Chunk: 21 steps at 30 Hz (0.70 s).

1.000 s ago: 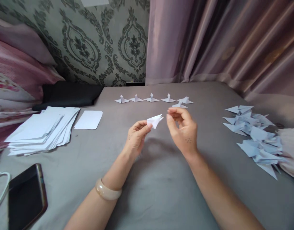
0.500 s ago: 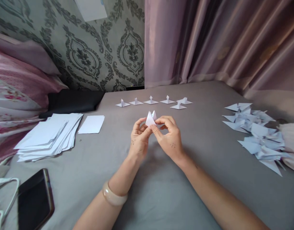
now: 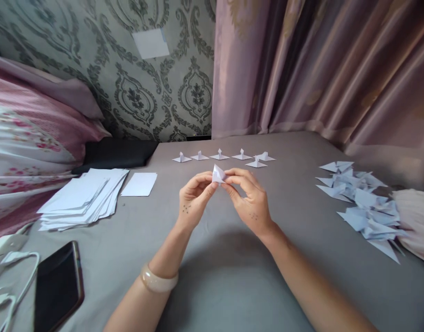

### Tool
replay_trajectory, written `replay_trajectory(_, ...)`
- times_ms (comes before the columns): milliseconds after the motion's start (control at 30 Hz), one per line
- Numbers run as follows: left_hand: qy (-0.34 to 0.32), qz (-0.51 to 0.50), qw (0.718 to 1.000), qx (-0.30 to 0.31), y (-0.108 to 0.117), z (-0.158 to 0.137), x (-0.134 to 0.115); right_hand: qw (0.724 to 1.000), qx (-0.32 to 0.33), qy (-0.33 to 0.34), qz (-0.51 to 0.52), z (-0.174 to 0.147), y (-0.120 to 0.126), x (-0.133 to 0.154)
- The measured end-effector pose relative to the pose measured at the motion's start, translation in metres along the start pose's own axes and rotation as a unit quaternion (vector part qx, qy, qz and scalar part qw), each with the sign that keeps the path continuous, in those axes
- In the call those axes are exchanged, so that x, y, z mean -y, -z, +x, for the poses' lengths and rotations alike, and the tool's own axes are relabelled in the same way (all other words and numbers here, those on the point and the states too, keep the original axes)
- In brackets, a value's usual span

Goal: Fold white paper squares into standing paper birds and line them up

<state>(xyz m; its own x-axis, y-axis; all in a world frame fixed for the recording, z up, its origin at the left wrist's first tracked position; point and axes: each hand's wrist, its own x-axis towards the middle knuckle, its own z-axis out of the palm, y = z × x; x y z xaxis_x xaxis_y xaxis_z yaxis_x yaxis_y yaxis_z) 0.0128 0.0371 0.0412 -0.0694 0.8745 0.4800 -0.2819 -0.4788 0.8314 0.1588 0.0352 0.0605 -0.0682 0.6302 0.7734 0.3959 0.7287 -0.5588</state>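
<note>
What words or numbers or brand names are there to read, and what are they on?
None that can be read.
Phone: dark, no lettering visible.
Sheet on the wall: no writing visible.
Folded paper: no writing visible.
Left hand, right hand: dark dots, no letters.

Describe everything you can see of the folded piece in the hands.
The folded piece is small and white and looks like paper, with creased, flat faces rising to a point. The left hand and right hand pinch it from either side, around its lower part, point upward. In the picture it sits just below the row of folded paper figures. Its far side is hidden.
</note>
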Motion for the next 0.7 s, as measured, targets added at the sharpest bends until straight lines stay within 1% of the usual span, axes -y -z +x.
replay_trajectory(67, -0.042, 0.019, 0.999, 0.010, -0.002, 0.002, -0.008, 1.000, 0.002, 0.017, -0.009, 0.003, 0.005, 0.005)
replay_trajectory(133, -0.080, 0.047, 0.996, 0.015, -0.004, 0.003, -0.016, 1.000, 0.005, 0.011, -0.001, 0.005, 0.010, 0.013)
replay_trajectory(267, -0.144, 0.107, 0.984, 0.017, -0.007, 0.001, -0.025, 0.994, 0.019, -0.055, 0.089, 0.007, 0.018, 0.030)
replay_trajectory(333, -0.174, 0.142, 0.974, 0.019, -0.007, 0.001, -0.027, 0.988, 0.003, -0.084, 0.128, 0.008, 0.020, 0.036)
replay_trajectory(433, -0.213, 0.190, 0.958, 0.025, -0.007, 0.000, -0.029, 0.984, -0.014, -0.105, 0.144, 0.008, 0.021, 0.040)
replay_trajectory(533, -0.231, 0.214, 0.949, 0.027, -0.007, 0.000, -0.031, 0.983, -0.008, -0.114, 0.141, 0.009, 0.022, 0.041)
replay_trajectory(700, -0.221, 0.222, 0.949, 0.039, -0.009, 0.000, -0.035, 0.984, -0.004, -0.129, 0.123, 0.008, 0.024, 0.039)
